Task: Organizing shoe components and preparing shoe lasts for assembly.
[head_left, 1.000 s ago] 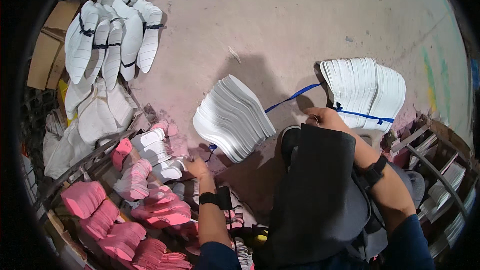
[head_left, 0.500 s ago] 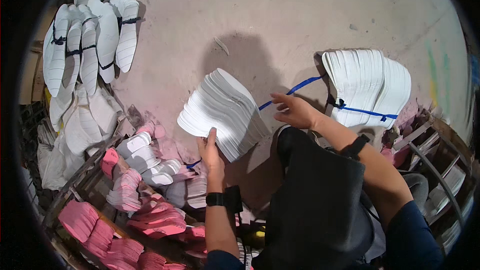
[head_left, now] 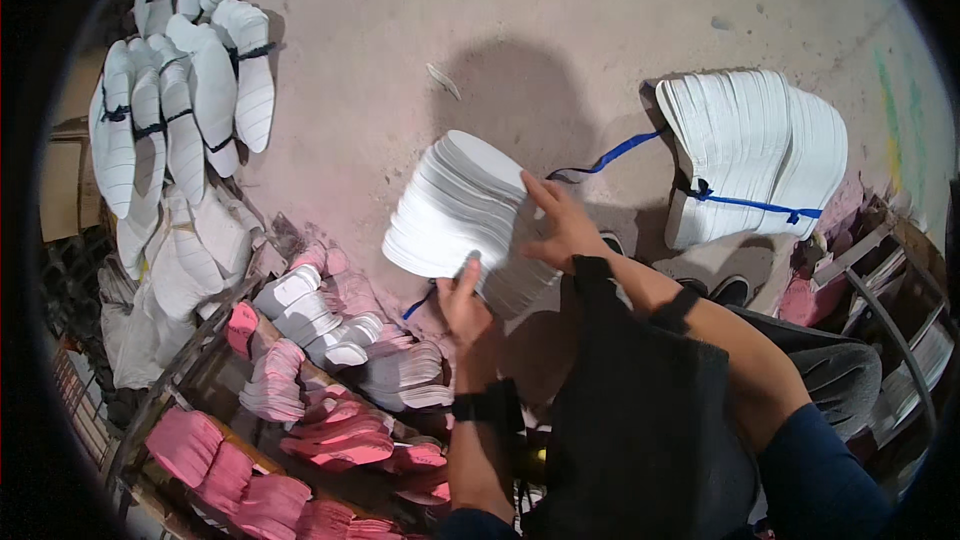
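Note:
A stack of white insoles stands on edge on the floor in front of me, fanned in a curved row. My left hand grips its near side, thumb on the edges and the other fingers partly hidden. Against its right end, my right hand clasps the stack, with the fingertips near the top. A blue strap runs from behind my right hand toward a bigger stack of white insoles on the right. That stack is tied with a blue strap. Another blue strap end pokes out beside my left hand.
Tied bundles of white insoles lie at the far left. On the lower left, a rack holds stacks of pink insoles and white ones. A metal-framed rack stands at the right. A small white scrap lies on the floor.
My right hand has come from the strap to the right end of the stack, and my left hand stays on the near side. The whole view has shifted slightly.

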Demonstrator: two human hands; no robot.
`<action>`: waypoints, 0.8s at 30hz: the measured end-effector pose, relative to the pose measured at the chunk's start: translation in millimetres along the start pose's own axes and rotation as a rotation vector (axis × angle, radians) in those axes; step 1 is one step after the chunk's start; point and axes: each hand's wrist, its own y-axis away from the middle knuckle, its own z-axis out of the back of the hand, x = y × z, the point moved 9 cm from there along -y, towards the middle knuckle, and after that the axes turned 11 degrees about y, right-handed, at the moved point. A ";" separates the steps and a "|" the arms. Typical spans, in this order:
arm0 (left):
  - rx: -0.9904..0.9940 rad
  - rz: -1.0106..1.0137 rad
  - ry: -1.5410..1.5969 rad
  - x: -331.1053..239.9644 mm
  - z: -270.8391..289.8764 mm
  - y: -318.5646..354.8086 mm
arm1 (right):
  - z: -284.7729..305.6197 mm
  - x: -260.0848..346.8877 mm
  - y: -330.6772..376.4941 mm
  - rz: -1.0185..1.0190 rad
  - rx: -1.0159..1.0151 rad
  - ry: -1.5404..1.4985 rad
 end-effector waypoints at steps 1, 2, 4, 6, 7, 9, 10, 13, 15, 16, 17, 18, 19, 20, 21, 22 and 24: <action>-0.032 -0.033 0.044 -8.2 -8.2 14.4 | 5.9 7.0 5.4 0.026 -0.002 -0.016; -0.015 -0.034 0.074 -3.7 -23.2 22.7 | 33.3 13.2 14.0 0.073 -0.073 0.029; -0.036 0.033 0.152 -8.2 -42.1 43.9 | 77.0 46.1 30.1 0.159 -0.155 0.054; -0.011 0.032 0.251 -15.9 -62.2 54.6 | 127.6 92.2 54.5 0.328 -0.235 0.117; 0.003 0.062 0.349 -22.6 -79.8 60.7 | 152.2 105.1 65.9 0.350 -0.260 0.132; 0.239 -0.021 0.352 -62.7 -133.1 75.0 | 192.5 142.0 95.7 0.590 -0.269 0.090; 0.260 -0.011 0.438 -78.6 -153.5 80.5 | 211.1 158.8 111.8 0.689 -0.287 0.130; 0.374 -0.469 -0.025 -137.2 -174.5 99.8 | 253.4 196.2 159.5 0.605 -0.227 -0.173; 0.405 -0.482 -0.009 -170.4 -204.9 114.3 | 278.5 213.8 193.8 0.566 -0.214 -0.328; 0.413 -0.481 -0.010 -187.1 -213.6 131.0 | 290.0 229.5 216.3 0.656 -0.204 -0.288; 0.425 -0.473 -0.014 -193.2 -200.2 163.2 | 301.0 239.4 237.8 0.736 -0.198 -0.246; 0.440 -0.453 -0.017 -189.7 -177.1 192.7 | 307.3 236.3 250.6 0.741 -0.174 -0.265; 0.451 -0.443 -0.024 -199.9 -169.4 210.8 | 318.8 241.8 272.5 0.752 -0.206 -0.248; 0.466 -0.424 -0.030 -204.0 -179.8 219.6 | 324.5 247.6 297.5 0.760 -0.163 -0.222; 0.485 -0.401 -0.037 -204.2 -192.7 229.0 | 327.4 249.7 321.1 0.761 -0.125 -0.194; 0.516 -0.367 -0.048 -197.0 -195.8 247.2 | 330.1 244.7 343.3 0.724 -0.111 -0.233; 0.640 -0.259 -0.076 -186.1 -229.6 272.4 | 345.5 216.1 396.9 0.683 -0.284 -0.189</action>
